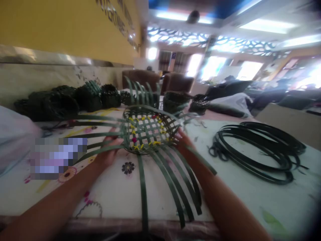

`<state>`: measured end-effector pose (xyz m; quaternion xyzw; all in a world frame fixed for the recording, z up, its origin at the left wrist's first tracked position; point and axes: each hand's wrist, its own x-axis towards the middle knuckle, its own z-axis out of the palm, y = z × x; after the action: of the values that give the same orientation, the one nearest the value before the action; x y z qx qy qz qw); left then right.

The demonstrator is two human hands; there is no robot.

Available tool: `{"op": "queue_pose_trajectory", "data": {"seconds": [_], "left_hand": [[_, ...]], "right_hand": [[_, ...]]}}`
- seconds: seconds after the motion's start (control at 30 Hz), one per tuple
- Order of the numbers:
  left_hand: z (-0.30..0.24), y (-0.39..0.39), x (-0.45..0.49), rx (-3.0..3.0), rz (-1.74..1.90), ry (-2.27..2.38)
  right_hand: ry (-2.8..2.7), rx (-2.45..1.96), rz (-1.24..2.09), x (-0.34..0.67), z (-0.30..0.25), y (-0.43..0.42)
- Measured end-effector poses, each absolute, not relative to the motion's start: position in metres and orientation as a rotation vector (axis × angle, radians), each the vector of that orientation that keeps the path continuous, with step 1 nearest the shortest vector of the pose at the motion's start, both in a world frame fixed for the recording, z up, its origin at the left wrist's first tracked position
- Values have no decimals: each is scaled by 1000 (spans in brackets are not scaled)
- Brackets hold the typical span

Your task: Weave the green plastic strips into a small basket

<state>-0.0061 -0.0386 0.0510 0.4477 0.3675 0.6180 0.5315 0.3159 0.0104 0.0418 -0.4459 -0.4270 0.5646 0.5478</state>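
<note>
Over the near half of the table (112, 197), between both hands, a half-woven basket (147, 135) of flat dark green strips, mouth up. Left hand (112, 149) closed at the left edge, among the strips there; exact finger placement too blurred to tell. Right hand (182, 139) closed on the right wall. Grip narrow on both sides, with basket edge in each.

Done, by the look of it: the base, a crisscross lattice with open squares; also a low wall, with a few rounds of strip about the base. Along the base's edges, yellow ties (154, 143), plus a pink tie (134, 140) at the near left corner and a red one at the far side. Apparently temporary markers or fastenings, all in place.

Not yet done: the upper wall and rim. Loose strips (142, 187) splayed out on every side, long and unwoven, drooping toward the near table edge, stretched leftward, standing upright at the far side. Probably well short of halfway in height.

Farther right, on the table, a coil of green strip (271, 147), seemingly ample stock, with scissors (216, 151) at its left edge. Beyond, along the far side, a row of dark green baskets (59, 103), apparently much further along.
</note>
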Motion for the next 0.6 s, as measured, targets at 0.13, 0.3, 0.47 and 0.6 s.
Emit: {"op": "queue_pose_trajectory", "data": {"seconds": [0.13, 0.3, 0.47, 0.6], "left_hand": [[58, -39, -6, 1114, 1466, 832], [59, -33, -9, 1103, 1469, 741], [59, -29, -16, 1009, 1345, 669], [59, -29, -10, 868, 1399, 750]], "right_hand": [[-782, -1005, 1561, 301, 45, 6], [-666, -901, 1439, 290, 50, 1], [-634, -883, 1411, 289, 56, -6], [-566, -876, 1449, 282, 60, -11]]}}
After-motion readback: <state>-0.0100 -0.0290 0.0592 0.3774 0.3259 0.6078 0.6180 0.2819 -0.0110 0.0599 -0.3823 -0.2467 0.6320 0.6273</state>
